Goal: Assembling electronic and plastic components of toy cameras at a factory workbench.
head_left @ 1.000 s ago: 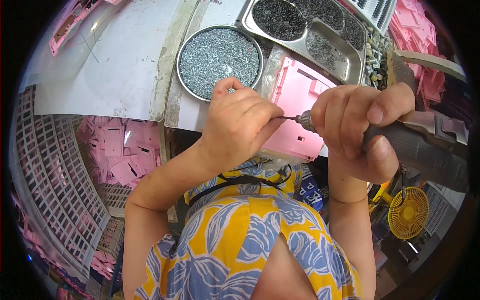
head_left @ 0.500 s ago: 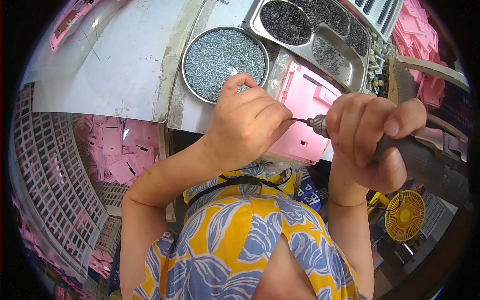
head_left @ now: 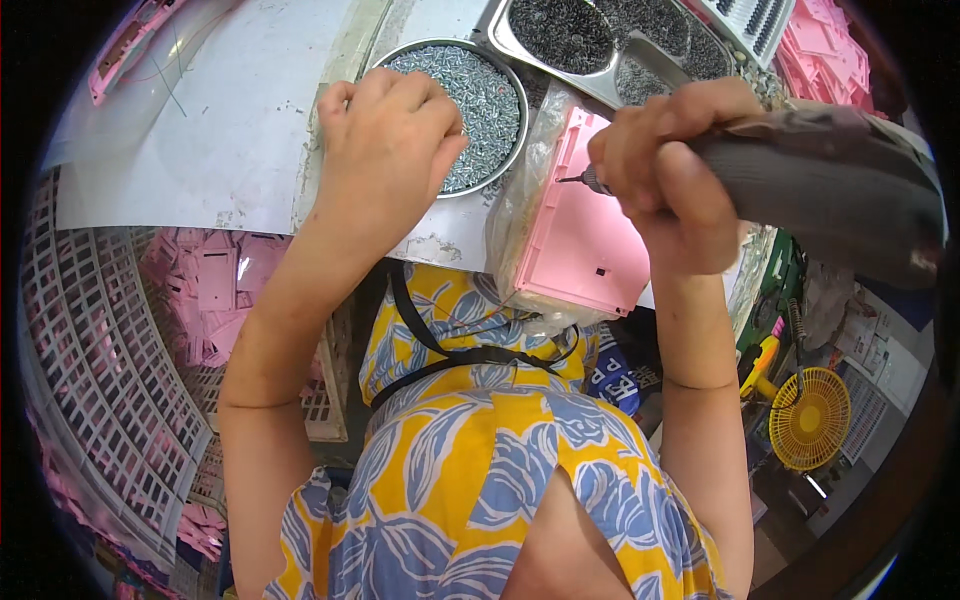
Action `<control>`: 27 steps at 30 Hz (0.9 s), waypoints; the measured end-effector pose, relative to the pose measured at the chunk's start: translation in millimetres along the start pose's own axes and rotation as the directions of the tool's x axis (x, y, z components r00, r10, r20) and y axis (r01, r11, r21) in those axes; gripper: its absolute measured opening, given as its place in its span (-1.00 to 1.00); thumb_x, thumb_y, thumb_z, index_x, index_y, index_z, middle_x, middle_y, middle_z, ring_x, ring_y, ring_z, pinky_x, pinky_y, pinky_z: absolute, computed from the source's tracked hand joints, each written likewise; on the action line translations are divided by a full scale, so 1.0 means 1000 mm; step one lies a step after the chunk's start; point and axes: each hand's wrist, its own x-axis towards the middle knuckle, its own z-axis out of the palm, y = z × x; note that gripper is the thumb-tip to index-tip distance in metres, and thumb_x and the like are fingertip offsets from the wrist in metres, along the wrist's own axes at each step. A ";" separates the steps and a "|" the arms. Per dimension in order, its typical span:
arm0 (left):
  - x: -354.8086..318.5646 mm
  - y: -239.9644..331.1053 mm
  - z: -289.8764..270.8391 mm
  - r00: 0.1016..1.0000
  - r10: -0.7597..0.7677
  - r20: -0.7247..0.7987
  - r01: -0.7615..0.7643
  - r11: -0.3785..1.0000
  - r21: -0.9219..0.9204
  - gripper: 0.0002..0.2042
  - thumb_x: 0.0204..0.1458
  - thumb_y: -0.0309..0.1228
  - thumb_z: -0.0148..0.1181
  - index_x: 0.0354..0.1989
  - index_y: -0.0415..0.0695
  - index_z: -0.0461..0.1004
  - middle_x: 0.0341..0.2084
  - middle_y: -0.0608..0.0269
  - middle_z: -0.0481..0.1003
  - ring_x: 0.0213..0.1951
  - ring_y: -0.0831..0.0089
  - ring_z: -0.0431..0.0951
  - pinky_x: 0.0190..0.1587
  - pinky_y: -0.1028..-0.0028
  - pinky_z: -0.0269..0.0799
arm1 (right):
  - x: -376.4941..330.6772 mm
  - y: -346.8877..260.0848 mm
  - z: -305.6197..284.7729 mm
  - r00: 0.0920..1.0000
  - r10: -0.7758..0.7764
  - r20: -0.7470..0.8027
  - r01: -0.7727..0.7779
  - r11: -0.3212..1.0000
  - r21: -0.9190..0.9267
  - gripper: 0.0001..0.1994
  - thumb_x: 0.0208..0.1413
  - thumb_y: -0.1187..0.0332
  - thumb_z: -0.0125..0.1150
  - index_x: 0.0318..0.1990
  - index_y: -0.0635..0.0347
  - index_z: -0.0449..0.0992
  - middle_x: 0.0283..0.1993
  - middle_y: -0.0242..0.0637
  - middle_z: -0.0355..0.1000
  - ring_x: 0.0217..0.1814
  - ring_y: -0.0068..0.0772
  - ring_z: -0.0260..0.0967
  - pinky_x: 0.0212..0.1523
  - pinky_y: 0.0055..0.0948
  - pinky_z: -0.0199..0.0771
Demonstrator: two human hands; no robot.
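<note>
My right hand is wrapped round a dark electric screwdriver, which points left. Its thin bit meets the raised left edge of a pink plastic panel, lying tilted on clear plastic wrap. My left hand hangs over the left side of a round metal bowl full of small silvery screws. The fingers of that hand are curled, thumb toward the fingertips; whatever they hold, if anything, is hidden.
Behind the panel stands a metal tray with compartments of dark screws. A grey plastic basket curves along the left, beside a crate of pink parts. More pink parts are piled far right. A yellow fan is at lower right.
My left hand has moved left from the screwdriver's bit to over the screw bowl. My right hand has brought the screwdriver left and up, its bit now at the panel's left edge.
</note>
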 end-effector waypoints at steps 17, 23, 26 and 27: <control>0.009 0.005 -0.007 1.000 0.022 0.018 -0.007 0.806 -0.592 -0.95 0.01 -0.46 0.25 -0.43 -0.10 0.51 -0.43 0.29 0.53 -0.33 0.29 0.50 -0.09 0.25 0.26 | -0.006 -0.042 -0.022 0.991 -0.080 0.109 0.075 0.996 0.051 -0.79 0.24 0.26 -0.09 -0.03 0.06 0.33 -0.59 -0.61 0.23 -0.61 -0.67 0.17 -0.37 -0.46 0.29; -0.036 0.054 0.003 0.971 0.220 -0.096 -0.235 0.793 -0.562 -0.78 -0.20 -0.52 0.44 -0.36 -0.05 0.55 -0.34 0.33 0.55 -0.33 0.37 0.47 -0.12 0.27 0.17 | -0.040 -0.050 0.010 0.998 -0.036 0.049 0.032 0.997 0.071 -0.81 0.21 0.22 0.13 -0.11 -0.07 0.29 -0.62 -0.66 0.30 -0.63 -0.68 0.24 -0.54 -0.55 0.30; -0.041 0.060 0.005 0.955 0.243 -0.169 -0.296 0.785 -0.545 -0.77 -0.19 -0.49 0.43 -0.31 -0.08 0.56 -0.28 0.33 0.57 -0.33 0.35 0.46 -0.13 0.26 0.14 | -0.047 -0.049 0.018 0.999 -0.047 -0.003 0.047 0.996 0.075 -0.79 0.20 0.21 0.16 -0.11 -0.07 0.29 -0.62 -0.64 0.30 -0.65 -0.65 0.25 -0.57 -0.55 0.33; -0.042 0.060 0.004 0.956 0.234 -0.177 -0.293 0.792 -0.536 -0.77 -0.18 -0.50 0.42 -0.30 -0.09 0.56 -0.27 0.33 0.57 -0.34 0.34 0.46 -0.13 0.25 0.14 | -0.046 -0.046 0.019 0.999 -0.053 -0.002 0.053 0.996 0.077 -0.79 0.20 0.21 0.17 -0.12 -0.07 0.28 -0.63 -0.63 0.30 -0.67 -0.65 0.24 -0.58 -0.55 0.33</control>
